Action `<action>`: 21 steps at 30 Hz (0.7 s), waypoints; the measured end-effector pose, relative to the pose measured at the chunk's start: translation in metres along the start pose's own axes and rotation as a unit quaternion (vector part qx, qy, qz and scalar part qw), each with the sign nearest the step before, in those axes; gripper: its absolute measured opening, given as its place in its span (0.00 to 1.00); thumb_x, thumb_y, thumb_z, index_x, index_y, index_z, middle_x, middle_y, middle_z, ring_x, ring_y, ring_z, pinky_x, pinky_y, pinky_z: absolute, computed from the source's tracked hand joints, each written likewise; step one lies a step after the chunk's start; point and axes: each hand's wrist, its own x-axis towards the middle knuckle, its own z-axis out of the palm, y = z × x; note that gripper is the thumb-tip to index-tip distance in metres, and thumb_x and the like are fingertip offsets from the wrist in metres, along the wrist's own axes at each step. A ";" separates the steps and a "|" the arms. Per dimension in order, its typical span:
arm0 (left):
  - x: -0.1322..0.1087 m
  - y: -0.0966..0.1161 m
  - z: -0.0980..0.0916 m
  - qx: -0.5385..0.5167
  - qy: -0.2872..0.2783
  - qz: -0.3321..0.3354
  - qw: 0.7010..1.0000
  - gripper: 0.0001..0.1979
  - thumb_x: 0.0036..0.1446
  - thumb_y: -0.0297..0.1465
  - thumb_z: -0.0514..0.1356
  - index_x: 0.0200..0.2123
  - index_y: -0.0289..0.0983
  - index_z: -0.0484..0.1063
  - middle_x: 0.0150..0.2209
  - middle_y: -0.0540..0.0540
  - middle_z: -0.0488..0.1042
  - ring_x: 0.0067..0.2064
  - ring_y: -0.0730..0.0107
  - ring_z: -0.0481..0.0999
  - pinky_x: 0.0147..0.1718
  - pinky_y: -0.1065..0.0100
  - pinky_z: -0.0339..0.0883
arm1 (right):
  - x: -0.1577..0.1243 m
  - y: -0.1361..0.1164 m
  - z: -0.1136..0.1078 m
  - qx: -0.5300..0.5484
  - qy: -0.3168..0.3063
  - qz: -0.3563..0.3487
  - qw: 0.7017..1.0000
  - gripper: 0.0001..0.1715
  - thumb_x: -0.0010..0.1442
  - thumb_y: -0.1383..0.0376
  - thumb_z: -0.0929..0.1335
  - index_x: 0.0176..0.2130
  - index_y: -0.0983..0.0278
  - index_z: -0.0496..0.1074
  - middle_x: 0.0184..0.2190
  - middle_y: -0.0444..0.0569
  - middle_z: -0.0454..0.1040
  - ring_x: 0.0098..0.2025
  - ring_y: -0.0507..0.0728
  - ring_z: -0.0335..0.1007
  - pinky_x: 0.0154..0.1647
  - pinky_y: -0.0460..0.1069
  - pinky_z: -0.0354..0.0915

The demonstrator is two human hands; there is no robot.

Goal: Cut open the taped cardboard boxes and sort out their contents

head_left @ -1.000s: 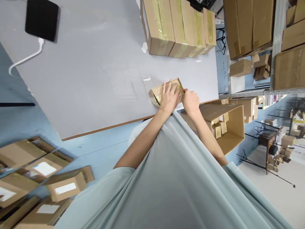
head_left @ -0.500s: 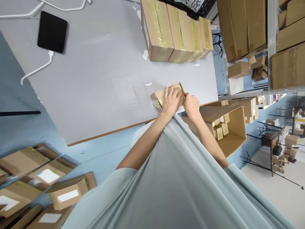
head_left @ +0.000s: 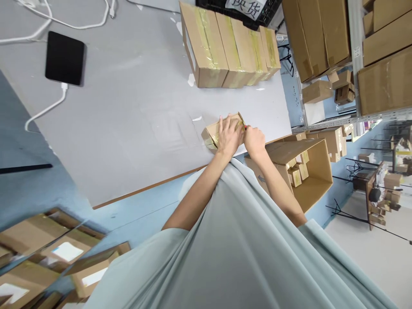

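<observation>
A small taped cardboard box (head_left: 211,133) lies near the front edge of the grey table (head_left: 128,128). Across its top rests my left hand (head_left: 229,136), its fingers stretched over the cardboard and holding it down; the thumb is hard to see. My right hand (head_left: 255,140) is closed at the box's right end, around a small red tool (head_left: 246,127). Only a bit of red shows past the fingers, so its kind is hidden. The end of the box by the right hand has a raised edge or flap.
Several taped cartons (head_left: 210,51) stand in a row at the back, before a black crate (head_left: 240,9). A black tablet-like device (head_left: 65,58) with a white cable lies at left. An open carton (head_left: 313,189) holding small boxes is at right, by shelves (head_left: 356,51). More cartons (head_left: 35,234) are lower left.
The whole view has shifted slightly. Both hands keep nearly the same place on the box, and the red tool stays at its right end.
</observation>
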 end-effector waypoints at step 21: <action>-0.011 -0.002 -0.019 -0.009 -0.069 0.025 0.997 0.30 0.66 0.39 0.67 0.70 0.42 0.77 0.78 0.35 0.70 0.86 0.26 0.48 0.81 0.25 0.41 | 0.003 -0.008 0.006 -0.008 -0.003 0.020 1.000 0.24 0.82 0.73 0.56 0.63 0.68 0.75 0.55 0.68 0.86 0.59 0.63 0.87 0.56 0.51 0.77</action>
